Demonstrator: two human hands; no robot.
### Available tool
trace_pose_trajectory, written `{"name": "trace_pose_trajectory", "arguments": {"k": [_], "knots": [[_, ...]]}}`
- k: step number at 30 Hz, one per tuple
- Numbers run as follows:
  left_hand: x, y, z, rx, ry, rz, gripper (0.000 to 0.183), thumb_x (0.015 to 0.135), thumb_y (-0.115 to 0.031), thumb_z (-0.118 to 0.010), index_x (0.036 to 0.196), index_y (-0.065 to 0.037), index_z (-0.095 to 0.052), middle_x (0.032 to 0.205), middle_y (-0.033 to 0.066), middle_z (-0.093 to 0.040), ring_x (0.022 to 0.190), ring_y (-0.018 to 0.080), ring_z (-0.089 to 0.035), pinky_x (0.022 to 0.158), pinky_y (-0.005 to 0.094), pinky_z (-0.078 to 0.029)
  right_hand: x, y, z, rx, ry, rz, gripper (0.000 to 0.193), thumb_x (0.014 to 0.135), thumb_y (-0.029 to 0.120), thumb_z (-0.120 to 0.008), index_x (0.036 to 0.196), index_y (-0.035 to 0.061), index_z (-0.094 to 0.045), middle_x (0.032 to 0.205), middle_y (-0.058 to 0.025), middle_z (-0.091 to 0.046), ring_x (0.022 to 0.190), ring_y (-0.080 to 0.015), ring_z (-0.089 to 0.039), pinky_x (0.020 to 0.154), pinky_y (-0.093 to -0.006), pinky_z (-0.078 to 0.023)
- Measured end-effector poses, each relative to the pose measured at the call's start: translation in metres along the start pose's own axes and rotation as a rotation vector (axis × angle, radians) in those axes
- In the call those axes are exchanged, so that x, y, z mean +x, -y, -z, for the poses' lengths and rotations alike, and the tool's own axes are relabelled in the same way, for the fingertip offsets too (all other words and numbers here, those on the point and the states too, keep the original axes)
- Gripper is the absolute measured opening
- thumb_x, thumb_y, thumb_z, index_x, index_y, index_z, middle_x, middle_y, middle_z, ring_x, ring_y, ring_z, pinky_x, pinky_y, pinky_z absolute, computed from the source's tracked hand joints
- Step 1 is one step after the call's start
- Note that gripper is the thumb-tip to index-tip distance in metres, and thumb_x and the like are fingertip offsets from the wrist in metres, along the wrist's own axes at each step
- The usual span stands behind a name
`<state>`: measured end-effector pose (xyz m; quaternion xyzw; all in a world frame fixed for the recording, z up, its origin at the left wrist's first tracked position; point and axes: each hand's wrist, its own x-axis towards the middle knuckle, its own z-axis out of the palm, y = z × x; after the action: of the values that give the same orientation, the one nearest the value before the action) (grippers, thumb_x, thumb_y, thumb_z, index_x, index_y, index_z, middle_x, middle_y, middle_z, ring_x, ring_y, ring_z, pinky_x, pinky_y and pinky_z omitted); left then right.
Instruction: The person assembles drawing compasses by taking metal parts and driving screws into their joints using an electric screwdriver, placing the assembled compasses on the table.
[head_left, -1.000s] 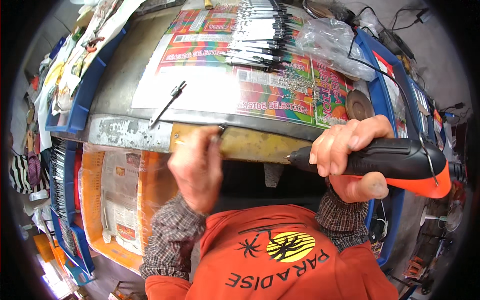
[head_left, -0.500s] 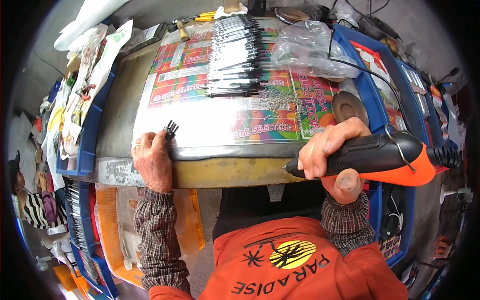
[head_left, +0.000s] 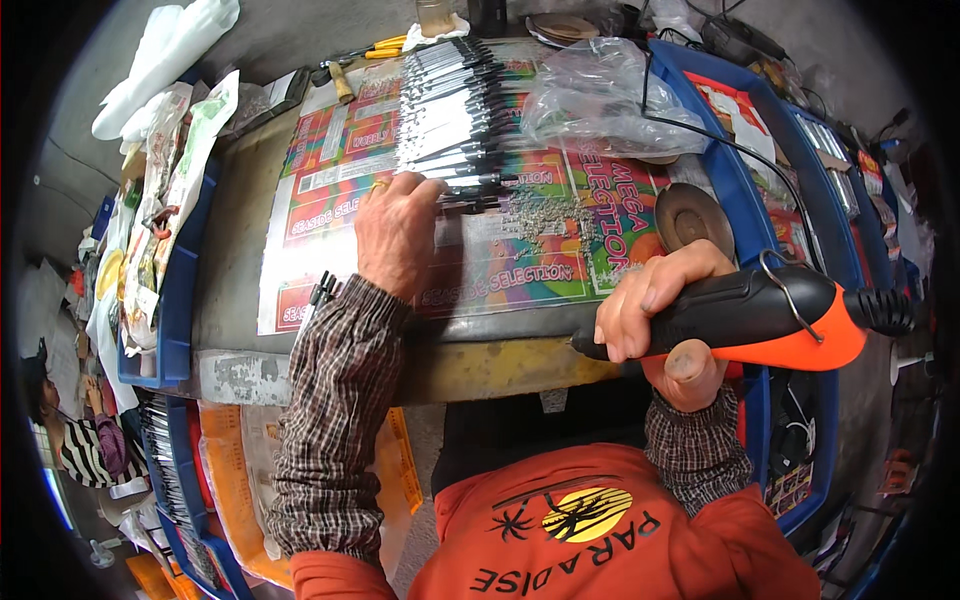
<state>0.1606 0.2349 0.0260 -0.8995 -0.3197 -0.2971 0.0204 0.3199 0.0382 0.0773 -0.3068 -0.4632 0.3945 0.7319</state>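
A long row of slim pens [head_left: 450,110] with pale barrels and black ends lies on a colourful printed sheet [head_left: 470,280]. My left hand [head_left: 398,235] is at the row's near left end, its fingers curled down against the pens; the fingertips are hidden. Beside my left sleeve, a few loose pens [head_left: 321,291] with black tips lie on the sheet, partly covered. My right hand [head_left: 660,310] grips a corded black-and-orange power tool [head_left: 750,310] over the table's front edge, its pointed tip to the left. A wire loop hangs near its cable end. Tiny silvery parts [head_left: 550,222] are scattered right of the pens.
A clear plastic bag [head_left: 590,95] and a brown round dish [head_left: 692,218] sit to the right. Blue trays [head_left: 172,310] flank the table, the right one [head_left: 735,170] crossed by a black cable. Yellow-handled pliers [head_left: 385,48] lie behind. A person [head_left: 85,445] in stripes is far left.
My left hand has let go of a few black-tipped pens and moved right and away from me, to the pen row. My right hand still holds the power tool, almost unmoved.
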Motion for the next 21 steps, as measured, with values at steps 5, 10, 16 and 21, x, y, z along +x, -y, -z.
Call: {"name": "trace_pose_trajectory", "arguments": {"k": [5, 10, 16, 21], "knots": [[0.010, 0.002, -0.014, 0.043, 0.013, -0.034, 0.020, 0.074, -0.007, -0.061, 0.093, -0.010, -0.064, 0.089, 0.0065, -0.060, 0.082, 0.0280, -0.056, 0.070, 0.0382, -0.044, 0.002, -0.002, 0.005, 0.003, -0.034, -0.001, 0.047, 0.068, 0.032, -0.077, 0.087, 0.0040, -0.044, 0.060, -0.0046, -0.051, 0.052, -0.0165, -0.053, 0.054, -0.0320, -0.048], [0.009, -0.006, -0.011, -0.008, -0.095, -0.078, 0.015, 0.073, -0.008, -0.063, 0.088, -0.010, -0.064, 0.086, 0.0061, -0.059, 0.078, 0.0270, -0.056, 0.070, 0.0370, -0.044, 0.001, -0.004, 0.008, 0.013, -0.050, -0.010, 0.047, 0.068, 0.032, -0.077, 0.088, 0.0044, -0.044, 0.060, -0.0044, -0.051, 0.052, -0.0163, -0.053, 0.055, -0.0321, -0.047], [0.006, -0.008, -0.018, 0.050, -0.029, -0.222, 0.017, 0.070, -0.007, -0.065, 0.086, -0.011, -0.063, 0.085, 0.0047, -0.057, 0.079, 0.0237, -0.057, 0.071, 0.0358, -0.044, 0.001, -0.005, 0.009, -0.005, -0.029, -0.024, 0.048, 0.069, 0.033, -0.077, 0.088, 0.0039, -0.044, 0.060, -0.0047, -0.051, 0.053, -0.0162, -0.053, 0.055, -0.0316, -0.047], [0.007, -0.006, -0.024, 0.082, -0.021, -0.209, 0.018, 0.068, -0.009, -0.066, 0.085, -0.011, -0.061, 0.084, 0.0049, -0.056, 0.080, 0.0240, -0.056, 0.071, 0.0364, -0.043, 0.001, -0.006, 0.009, -0.018, -0.034, -0.013, 0.047, 0.069, 0.031, -0.076, 0.088, 0.0039, -0.043, 0.061, -0.0048, -0.051, 0.053, -0.0162, -0.053, 0.055, -0.0314, -0.047]]}}
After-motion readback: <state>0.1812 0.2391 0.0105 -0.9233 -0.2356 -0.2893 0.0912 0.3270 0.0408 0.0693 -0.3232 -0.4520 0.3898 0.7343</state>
